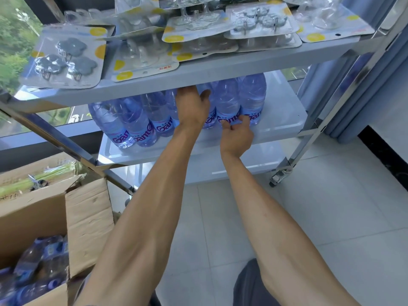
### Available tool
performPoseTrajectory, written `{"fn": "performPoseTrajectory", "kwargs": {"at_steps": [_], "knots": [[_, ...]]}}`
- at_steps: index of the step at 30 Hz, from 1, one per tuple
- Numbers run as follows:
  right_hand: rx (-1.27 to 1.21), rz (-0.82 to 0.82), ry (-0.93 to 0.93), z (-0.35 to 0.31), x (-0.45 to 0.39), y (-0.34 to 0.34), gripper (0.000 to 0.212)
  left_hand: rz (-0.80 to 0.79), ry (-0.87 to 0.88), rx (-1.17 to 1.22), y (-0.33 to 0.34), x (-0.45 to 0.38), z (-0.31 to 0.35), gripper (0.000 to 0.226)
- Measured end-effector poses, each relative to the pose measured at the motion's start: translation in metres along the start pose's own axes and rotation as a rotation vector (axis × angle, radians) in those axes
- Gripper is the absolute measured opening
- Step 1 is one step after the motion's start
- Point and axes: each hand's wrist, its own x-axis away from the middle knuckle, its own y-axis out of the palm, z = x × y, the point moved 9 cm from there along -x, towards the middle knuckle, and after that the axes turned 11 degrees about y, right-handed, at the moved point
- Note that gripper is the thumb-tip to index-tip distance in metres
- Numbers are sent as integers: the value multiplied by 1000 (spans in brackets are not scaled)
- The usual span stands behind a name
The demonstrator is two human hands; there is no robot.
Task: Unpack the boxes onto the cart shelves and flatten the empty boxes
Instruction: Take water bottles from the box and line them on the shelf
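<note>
- left hand [192, 107] reaches among the bottles [141, 120] on the middle shelf [278, 124], its grasp hidden
- right hand [237, 133] pinches a bottle label
- top shelf stocked with hook packs [64, 58]
- open box [55, 228] holds more bottles, unflattened

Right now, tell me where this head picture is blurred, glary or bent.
Head view: the blister packs on the top shelf smear with motion blur; the bottles in the open box are soft and dim; window daylight glares off the middle shelf; the wide lens bends the cart posts; both hands stay fairly sharp.
</note>
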Motion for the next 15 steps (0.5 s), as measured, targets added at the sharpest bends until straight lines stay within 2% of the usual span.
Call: {"fn": "performPoseTrajectory", "kwargs": {"at_steps": [7, 12, 15], "knots": [[-5, -1, 12, -4, -4, 0, 41, -72, 98, 79, -8, 8, 7, 27], [-56, -35, -21, -8, 5, 2, 28, -103, 156, 157, -15, 12, 11, 25], [-36, -149, -128, -10, 20, 16, 24, -8, 180, 154, -30, 22, 8, 34]]}}
